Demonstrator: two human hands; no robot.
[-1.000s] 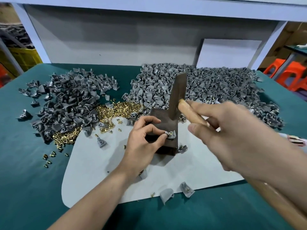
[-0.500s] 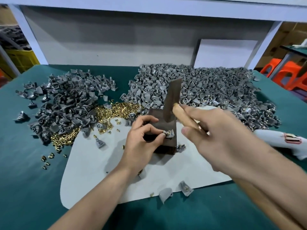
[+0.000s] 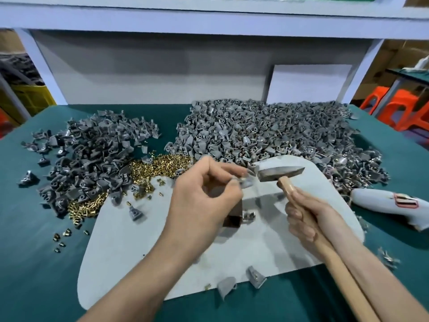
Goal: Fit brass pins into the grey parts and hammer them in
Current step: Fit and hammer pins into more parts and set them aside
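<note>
We see only bare parts of the person: a slim left hand (image 3: pixel 199 203) with long fingers and a right hand (image 3: pixel 304 217) of the same build, each joined to a smooth, bare forearm that is uncovered as far as the picture's lower edge. On the right hand we make out short, rounded fingernails with a natural sheen. The fingertips of the left hand are blurred, so we cannot tell its nails.
</note>
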